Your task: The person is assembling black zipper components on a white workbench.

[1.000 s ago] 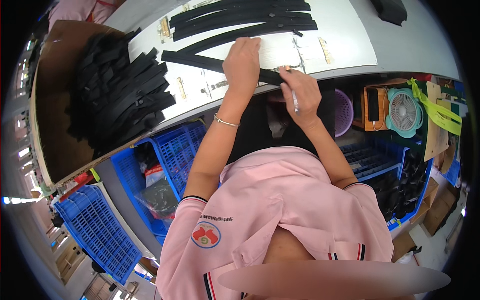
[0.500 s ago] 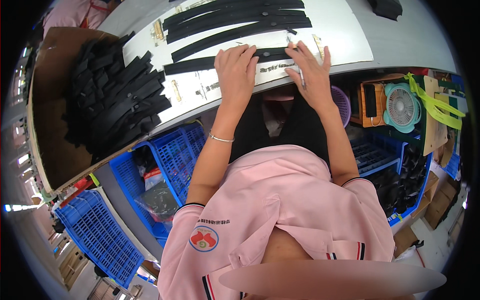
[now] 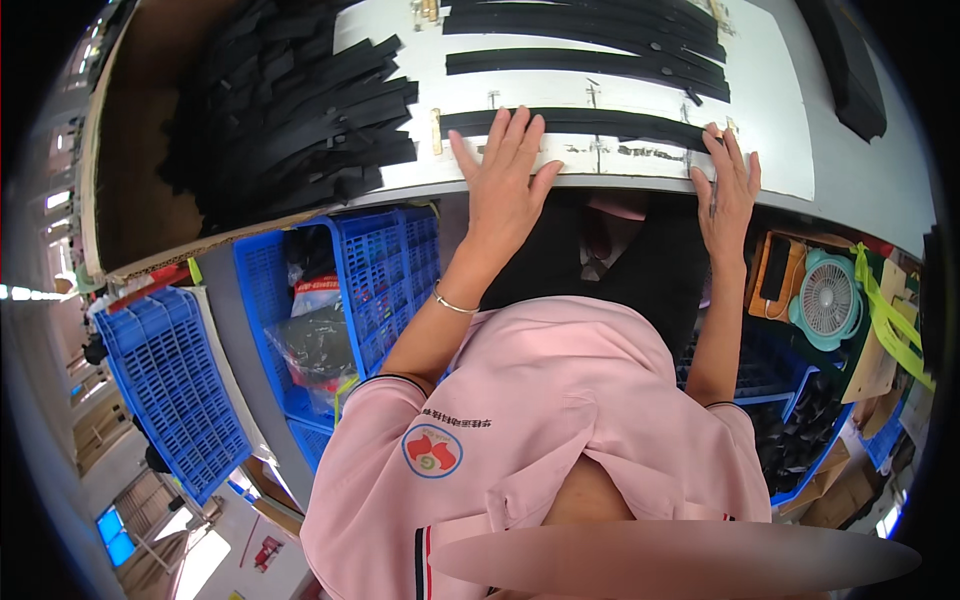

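A long black fabric strip (image 3: 610, 122) lies across the white board (image 3: 780, 160) near its front edge. My left hand (image 3: 505, 185) is open, fingers spread, with its fingertips on the left part of this strip. At the strip's right end are the fingertips of my right hand (image 3: 730, 195), bent around a slim pen-like tool (image 3: 713, 200) that is mostly hidden. More black strips (image 3: 590, 65) lie side by side farther back on the board, some with a small round dark spot near the middle.
At the left, a cardboard box (image 3: 130, 170) holds a heap of black strips (image 3: 300, 130). A dark bundle (image 3: 845, 70) lies on the grey table at the right. Below the table are blue crates (image 3: 380, 280), a teal fan (image 3: 828, 300) and a phone (image 3: 773, 268) on a wooden stand.
My hands have moved apart along the front strip, the left one leftward and the right one to its right end. The strip now lies straighter along the board. The whole view has shifted.
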The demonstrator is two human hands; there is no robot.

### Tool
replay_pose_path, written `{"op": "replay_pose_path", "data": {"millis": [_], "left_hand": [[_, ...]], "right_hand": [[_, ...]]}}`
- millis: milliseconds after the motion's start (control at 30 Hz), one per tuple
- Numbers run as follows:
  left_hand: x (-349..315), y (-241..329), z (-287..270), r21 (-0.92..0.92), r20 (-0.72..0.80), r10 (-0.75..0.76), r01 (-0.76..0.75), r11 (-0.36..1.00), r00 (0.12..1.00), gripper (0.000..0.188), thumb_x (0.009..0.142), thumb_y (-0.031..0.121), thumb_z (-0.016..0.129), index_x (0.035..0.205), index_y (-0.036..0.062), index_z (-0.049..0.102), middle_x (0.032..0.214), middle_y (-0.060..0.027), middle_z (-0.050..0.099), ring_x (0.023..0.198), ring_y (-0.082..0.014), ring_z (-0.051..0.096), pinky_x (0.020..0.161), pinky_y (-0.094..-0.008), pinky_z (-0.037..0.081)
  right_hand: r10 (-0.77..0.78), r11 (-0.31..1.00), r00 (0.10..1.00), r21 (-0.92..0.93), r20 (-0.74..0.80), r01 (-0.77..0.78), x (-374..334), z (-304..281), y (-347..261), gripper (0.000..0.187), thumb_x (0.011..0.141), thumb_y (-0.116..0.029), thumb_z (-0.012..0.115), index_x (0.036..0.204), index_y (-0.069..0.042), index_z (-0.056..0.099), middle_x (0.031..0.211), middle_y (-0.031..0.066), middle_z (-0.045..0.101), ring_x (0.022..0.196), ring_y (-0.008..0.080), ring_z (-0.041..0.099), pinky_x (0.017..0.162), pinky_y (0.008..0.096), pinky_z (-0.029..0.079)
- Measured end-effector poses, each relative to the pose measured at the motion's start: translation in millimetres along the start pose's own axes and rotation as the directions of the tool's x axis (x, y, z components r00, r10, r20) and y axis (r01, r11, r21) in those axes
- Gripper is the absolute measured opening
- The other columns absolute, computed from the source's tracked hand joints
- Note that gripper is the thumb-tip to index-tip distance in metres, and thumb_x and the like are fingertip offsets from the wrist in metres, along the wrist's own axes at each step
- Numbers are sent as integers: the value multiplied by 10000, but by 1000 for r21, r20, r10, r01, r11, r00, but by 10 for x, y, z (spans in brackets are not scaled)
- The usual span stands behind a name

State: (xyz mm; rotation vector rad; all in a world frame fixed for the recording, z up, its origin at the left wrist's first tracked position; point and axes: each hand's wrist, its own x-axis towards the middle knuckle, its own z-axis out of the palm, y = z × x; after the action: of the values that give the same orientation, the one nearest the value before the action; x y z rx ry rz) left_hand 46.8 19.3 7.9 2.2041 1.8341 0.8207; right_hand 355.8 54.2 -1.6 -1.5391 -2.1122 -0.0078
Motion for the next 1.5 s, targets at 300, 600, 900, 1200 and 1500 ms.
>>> {"op": "replay_pose_path", "data": {"millis": [300,600,900,1200,1500], "left_hand": [[-205,-263,-182,54,-59,-95,98,994,994,599,924,346,750,1426,65,585,1496,-115,550,1476,-331,407,1180,-715,6],[-267,-390,-113,16,-137,-121,125,992,983,685,870,431,790,1415,67,591,1490,-88,547,1484,-334,384,1191,-674,62],[-256,-366,-104,5,-197,-120,123,992,973,689,821,428,819,1387,94,614,1447,-65,583,1430,-324,448,1174,-661,120],[-268,-373,-102,-4,-215,-122,125,992,969,686,826,424,810,1399,107,605,1451,-61,577,1432,-319,445,1177,-671,113],[-271,-382,-85,3,-224,-112,116,993,968,687,825,426,811,1397,106,608,1450,-61,580,1435,-320,446,1181,-668,115]], "right_hand": [[-11,1000,1000,2,4,11,6,5,26,440,1009,-233,649,1430,-135,567,1481,20,597,1456,222,462,1256,480,189],[-8,971,997,238,-72,25,369,-73,-483,358,1022,-112,598,1380,-106,611,1401,68,652,1396,254,530,1233,489,268],[108,487,954,821,281,-297,890,444,-1751,183,994,-152,671,1089,-24,761,966,52,751,837,96,648,765,247,511],[106,617,974,755,199,-221,900,833,-1832,195,983,-133,683,962,57,726,879,76,756,665,110,637,623,256,498],[98,676,984,716,147,-174,887,890,-1849,193,989,-144,682,961,39,737,870,64,758,643,110,641,608,257,502]]}}
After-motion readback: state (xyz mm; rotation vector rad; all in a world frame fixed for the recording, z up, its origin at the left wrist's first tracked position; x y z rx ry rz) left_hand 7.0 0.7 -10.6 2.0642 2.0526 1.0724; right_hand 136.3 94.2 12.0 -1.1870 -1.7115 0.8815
